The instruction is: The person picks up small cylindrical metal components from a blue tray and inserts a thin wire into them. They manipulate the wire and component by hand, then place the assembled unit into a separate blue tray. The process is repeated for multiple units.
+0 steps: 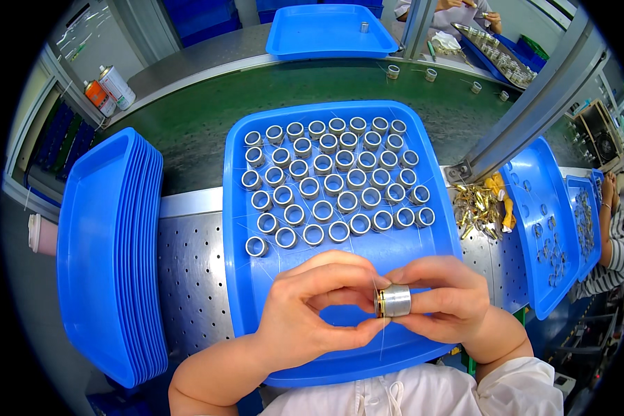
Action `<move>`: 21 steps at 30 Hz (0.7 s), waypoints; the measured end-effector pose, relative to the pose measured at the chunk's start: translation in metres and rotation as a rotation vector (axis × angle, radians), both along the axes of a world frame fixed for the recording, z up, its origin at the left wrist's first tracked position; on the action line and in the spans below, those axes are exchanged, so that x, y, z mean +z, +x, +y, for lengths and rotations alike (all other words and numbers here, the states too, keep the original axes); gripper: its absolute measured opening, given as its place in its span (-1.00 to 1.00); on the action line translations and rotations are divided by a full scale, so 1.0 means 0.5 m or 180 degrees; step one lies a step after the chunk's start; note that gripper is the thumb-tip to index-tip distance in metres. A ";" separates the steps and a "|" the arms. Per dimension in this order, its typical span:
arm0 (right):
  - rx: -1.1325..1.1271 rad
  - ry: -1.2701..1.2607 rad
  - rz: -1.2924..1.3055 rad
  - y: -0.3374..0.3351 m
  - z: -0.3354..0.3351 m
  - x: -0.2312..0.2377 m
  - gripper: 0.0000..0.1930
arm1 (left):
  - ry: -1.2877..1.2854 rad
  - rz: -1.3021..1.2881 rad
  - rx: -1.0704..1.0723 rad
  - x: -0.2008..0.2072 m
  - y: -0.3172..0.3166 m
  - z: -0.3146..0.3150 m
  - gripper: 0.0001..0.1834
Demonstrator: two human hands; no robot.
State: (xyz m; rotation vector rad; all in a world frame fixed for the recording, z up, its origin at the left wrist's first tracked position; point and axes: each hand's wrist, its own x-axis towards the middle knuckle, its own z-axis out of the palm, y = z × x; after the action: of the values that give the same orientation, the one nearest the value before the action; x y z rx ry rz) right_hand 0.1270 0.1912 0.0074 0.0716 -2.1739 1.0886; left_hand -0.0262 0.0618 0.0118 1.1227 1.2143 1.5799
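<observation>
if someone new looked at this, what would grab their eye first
Probably the rows of metal rings filling much of the big blue tray in the middle. Just below them, the left hand and right hand hold a silvery cylinder at their fingertips. At the far left, a tall stack of blue trays also stands out.

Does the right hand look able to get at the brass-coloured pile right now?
Probably yes: only the blue tray rim separates the right hand from the brass-coloured pile, though it holds a metal cylinder.
</observation>
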 end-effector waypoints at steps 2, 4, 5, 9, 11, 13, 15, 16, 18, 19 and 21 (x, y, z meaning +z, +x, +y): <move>0.0010 -0.0017 -0.0001 -0.001 0.002 -0.002 -0.73 | -0.0037 0.0162 -0.0003 0.001 -0.002 0.000 -0.52; 0.0020 -0.0036 -0.0015 -0.001 0.003 -0.001 -0.73 | -0.0041 -0.0083 0.0008 0.001 0.001 0.001 -0.52; 0.0025 -0.0047 -0.0028 -0.001 0.003 -0.001 -0.73 | -0.0042 -0.0205 0.0015 0.002 0.002 0.001 -0.52; 0.0049 -0.0076 -0.0030 -0.003 0.003 0.002 -0.75 | -0.0020 -0.0240 0.0000 0.001 0.001 0.001 -0.52; 0.0054 -0.0125 -0.0004 -0.003 0.003 -0.001 -0.75 | -0.0021 -0.0265 0.0009 0.000 0.002 0.001 -0.53; 0.0062 -0.0180 0.0016 -0.003 0.002 -0.003 -0.75 | -0.0024 -0.0270 0.0018 0.000 0.002 0.001 -0.53; 0.0072 -0.0242 0.0033 -0.003 0.001 -0.004 -0.75 | -0.0033 -0.0291 0.0035 0.001 0.003 0.000 -0.54; 0.0069 -0.0240 0.0032 -0.004 0.001 -0.005 -0.75 | -0.0039 -0.0307 0.0048 0.003 0.004 0.000 -0.54; 0.0063 -0.0236 0.0032 -0.004 0.001 -0.006 -0.75 | 0.0000 -0.0261 0.0038 0.002 0.004 0.000 -0.52; 0.0080 -0.0261 0.0014 -0.004 0.001 -0.005 -0.75 | 0.0046 -0.0198 0.0016 -0.001 0.003 0.000 -0.50; 0.0115 -0.0311 -0.0020 -0.004 0.002 -0.003 -0.74 | 0.0036 -0.0156 0.0066 -0.002 0.004 0.000 -0.45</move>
State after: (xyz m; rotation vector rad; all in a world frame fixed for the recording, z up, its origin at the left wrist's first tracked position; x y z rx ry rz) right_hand 0.1253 0.1920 0.0058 0.0635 -2.1289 1.2152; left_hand -0.0239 0.0617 0.0109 1.0755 1.1897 1.6226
